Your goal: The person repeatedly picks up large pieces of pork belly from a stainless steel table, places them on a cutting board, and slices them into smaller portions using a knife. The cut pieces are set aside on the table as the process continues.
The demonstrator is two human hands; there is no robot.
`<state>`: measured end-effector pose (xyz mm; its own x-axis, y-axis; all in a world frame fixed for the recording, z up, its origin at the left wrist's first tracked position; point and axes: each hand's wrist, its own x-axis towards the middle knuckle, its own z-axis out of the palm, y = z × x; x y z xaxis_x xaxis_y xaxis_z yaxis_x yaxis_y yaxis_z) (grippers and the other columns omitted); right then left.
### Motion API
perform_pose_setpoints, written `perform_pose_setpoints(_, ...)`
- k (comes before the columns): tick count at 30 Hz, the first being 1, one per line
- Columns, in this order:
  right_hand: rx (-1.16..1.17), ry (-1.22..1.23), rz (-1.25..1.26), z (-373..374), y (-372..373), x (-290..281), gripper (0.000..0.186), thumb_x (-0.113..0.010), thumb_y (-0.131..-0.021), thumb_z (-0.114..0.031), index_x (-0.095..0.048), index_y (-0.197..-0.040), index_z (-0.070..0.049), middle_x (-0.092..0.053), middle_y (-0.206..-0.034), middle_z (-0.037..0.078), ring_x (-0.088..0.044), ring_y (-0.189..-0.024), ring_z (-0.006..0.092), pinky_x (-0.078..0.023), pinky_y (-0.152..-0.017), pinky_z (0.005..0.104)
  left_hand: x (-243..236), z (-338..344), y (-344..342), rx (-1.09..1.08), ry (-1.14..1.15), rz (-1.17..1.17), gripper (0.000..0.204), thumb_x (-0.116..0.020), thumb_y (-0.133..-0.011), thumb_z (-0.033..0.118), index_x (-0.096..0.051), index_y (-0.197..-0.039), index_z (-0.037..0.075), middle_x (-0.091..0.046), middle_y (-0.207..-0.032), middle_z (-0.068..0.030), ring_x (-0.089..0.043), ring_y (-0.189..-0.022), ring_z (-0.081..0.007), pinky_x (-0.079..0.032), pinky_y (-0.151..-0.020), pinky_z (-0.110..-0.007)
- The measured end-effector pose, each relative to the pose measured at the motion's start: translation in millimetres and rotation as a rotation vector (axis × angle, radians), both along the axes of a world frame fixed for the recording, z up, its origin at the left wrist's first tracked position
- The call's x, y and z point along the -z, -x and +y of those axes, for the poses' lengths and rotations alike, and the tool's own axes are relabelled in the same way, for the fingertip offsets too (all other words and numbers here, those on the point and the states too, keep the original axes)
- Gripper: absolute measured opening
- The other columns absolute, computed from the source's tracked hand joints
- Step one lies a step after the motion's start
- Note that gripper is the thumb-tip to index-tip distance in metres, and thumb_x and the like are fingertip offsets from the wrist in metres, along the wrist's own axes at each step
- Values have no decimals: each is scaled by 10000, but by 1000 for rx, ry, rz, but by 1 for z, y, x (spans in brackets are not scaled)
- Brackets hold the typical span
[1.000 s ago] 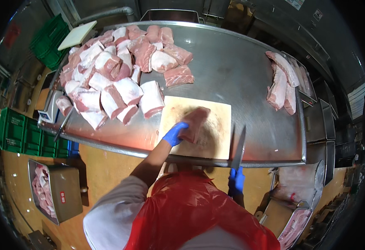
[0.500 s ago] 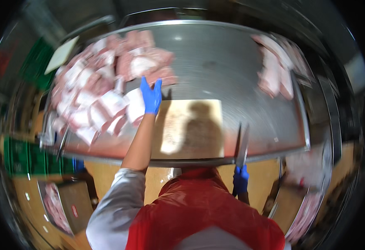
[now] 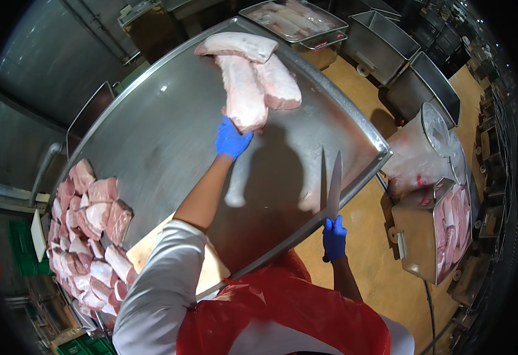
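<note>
My left hand [image 3: 233, 139], in a blue glove, reaches out over the steel table and grips the near end of a long pale slab of pork [image 3: 241, 89]. Its fingertips are partly hidden at the meat's edge. Two more slabs lie against that one: one across its far end [image 3: 238, 46] and one along its right side [image 3: 280, 83]. By the table's near right edge, my right hand [image 3: 334, 238], gloved in blue too, is closed round the handle of a knife [image 3: 335, 183]. The blade points away from me over the tabletop.
Cut pork pieces [image 3: 93, 236] are heaped at the table's left. A pale cutting board [image 3: 208, 269] lies partly under my left arm. Beyond the raised table rim [image 3: 354, 109], a steel cart of meat [image 3: 416, 236], a plastic-lined bin [image 3: 419, 148] and steel tubs [image 3: 383, 44] stand on the floor.
My view has swung right, and the slabs now lie ahead of me. My left hand has gone from beside the cut pieces to one slab. The knife stays in my right hand.
</note>
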<state>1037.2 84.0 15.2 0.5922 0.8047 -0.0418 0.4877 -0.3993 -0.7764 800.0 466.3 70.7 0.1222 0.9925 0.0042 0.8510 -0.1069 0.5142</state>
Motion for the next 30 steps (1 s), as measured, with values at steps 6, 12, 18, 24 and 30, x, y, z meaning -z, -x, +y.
perform_pose_setpoints(6,197,177,335,5,-63,12,121,-527,-1015,-192,-514,-1007,-72,-587,-629,80,-590,-508,212,-470,-453,357,20,171,-125,-66,-55,-134,980,-711,-805,471,-292,-1477,-106,-437,-1424,-351,-461,-1323,-427,-391,-1099,-455)
perform_pose_setpoints(12,303,-30,715,51,-66,19,128,-529,-1012,-169,-501,-1023,-45,-592,-678,65,-566,-478,137,-484,-432,296,49,333,-169,-374,178,-1621,643,-719,-871,432,-597,-1314,-18,-626,-1236,-99,-562,-1085,-203,-452,-974,-341)
perform_pose_setpoints(18,352,101,680,64,-74,-7,186,-534,-1013,-223,-517,-994,-38,-607,-659,58,-605,-503,144,-499,-474,309,71,400,-192,-432,223,-1702,706,-822,-757,284,-564,-1327,-43,-627,-1289,-148,-635,-1107,-291,-513,-996,-421)
perform_pose_setpoints(24,364,130,701,59,-71,7,162,-543,-992,-201,-547,-1044,-48,-633,-695,69,-629,-539,143,-516,-515,303,98,460,-199,-321,285,-1604,633,-751,-772,186,-568,-1341,-22,-625,-1290,-164,-606,-1164,-323,-488,-1034,-418)
perform_pose_setpoints(30,280,163,634,65,-77,-14,185,-568,-989,-204,-541,-1071,-40,-637,-682,64,-635,-554,140,-523,-531,310,110,461,-186,-48,503,-1623,684,-548,-894,337,-417,-1484,16,-525,-1432,-172,-497,-1316,-360,-375,-1146,-445)
